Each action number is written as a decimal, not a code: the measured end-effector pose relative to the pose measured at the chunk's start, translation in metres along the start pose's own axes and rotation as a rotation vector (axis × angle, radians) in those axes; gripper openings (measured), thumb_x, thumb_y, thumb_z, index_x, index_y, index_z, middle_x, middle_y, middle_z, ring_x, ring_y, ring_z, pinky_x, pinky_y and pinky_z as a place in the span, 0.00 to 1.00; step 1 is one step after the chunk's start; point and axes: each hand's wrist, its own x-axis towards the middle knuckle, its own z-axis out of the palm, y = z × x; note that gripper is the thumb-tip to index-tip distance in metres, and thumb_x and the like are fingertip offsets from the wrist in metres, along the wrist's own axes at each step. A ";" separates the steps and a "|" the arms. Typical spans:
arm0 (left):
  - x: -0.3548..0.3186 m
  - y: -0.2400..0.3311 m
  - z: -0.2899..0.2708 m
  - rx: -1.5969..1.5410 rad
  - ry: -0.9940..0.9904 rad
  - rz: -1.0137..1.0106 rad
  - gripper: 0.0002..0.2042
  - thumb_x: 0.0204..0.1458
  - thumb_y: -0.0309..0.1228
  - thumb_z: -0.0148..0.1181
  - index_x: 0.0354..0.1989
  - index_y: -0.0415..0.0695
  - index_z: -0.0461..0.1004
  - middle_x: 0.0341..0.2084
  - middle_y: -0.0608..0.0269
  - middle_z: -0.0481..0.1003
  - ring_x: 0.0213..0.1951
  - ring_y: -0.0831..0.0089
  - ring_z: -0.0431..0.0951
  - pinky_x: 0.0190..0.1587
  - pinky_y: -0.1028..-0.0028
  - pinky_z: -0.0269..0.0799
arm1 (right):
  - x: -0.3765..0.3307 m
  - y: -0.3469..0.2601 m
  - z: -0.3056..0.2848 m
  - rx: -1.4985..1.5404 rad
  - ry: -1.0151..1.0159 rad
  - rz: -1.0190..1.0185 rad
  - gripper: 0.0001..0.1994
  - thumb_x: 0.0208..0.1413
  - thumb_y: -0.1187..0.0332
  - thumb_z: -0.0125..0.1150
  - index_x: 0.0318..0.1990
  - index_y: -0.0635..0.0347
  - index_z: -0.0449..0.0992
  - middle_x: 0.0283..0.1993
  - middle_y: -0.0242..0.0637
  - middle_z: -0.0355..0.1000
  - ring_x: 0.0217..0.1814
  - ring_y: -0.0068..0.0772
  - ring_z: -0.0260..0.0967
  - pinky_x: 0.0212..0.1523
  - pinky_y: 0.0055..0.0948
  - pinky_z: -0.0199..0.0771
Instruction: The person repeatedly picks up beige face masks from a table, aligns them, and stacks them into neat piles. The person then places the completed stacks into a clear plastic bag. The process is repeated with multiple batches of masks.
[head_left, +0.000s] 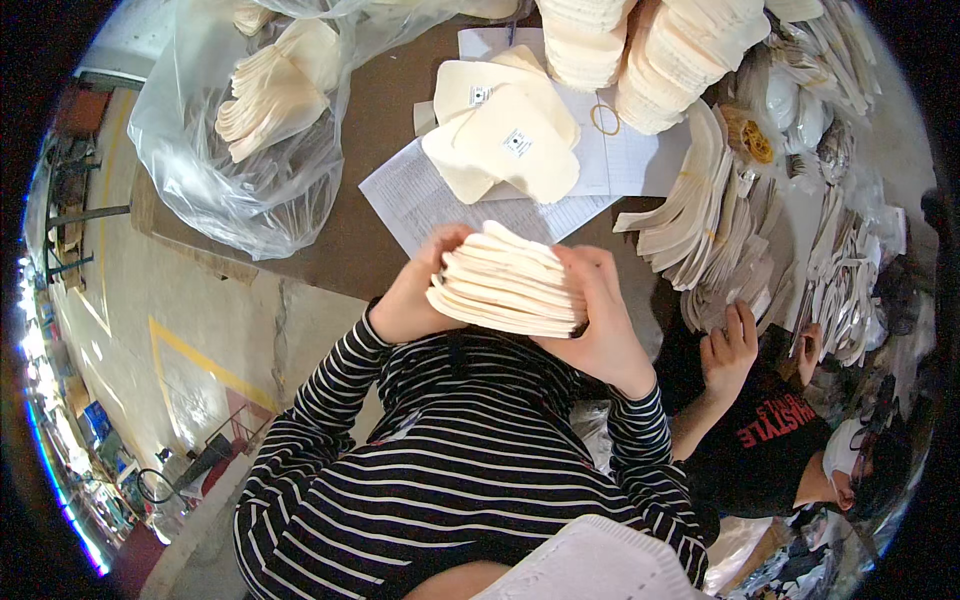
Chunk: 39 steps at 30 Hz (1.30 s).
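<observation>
both hands, left hand (412,292) and right hand (600,320), partly hide cream stack (508,285).

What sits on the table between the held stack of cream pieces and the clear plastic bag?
In the head view, only bare brown table and the corner of a printed paper sheet lie between the held stack and the clear plastic bag.

Brown table (370,240) standing on a grey concrete floor (180,300) with yellow lines (205,362) crossing it. Bright light glaring along the far left edge (35,360), washing out details there.
</observation>
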 end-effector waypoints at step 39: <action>0.023 -0.055 0.006 -0.084 0.117 0.289 0.49 0.39 0.32 0.78 0.70 0.42 0.53 0.57 0.52 0.65 0.60 0.59 0.67 0.66 0.62 0.59 | 0.030 -0.010 0.018 -0.646 0.039 -0.062 0.48 0.40 0.55 0.75 0.70 0.60 0.59 0.61 0.48 0.64 0.67 0.53 0.59 0.71 0.66 0.42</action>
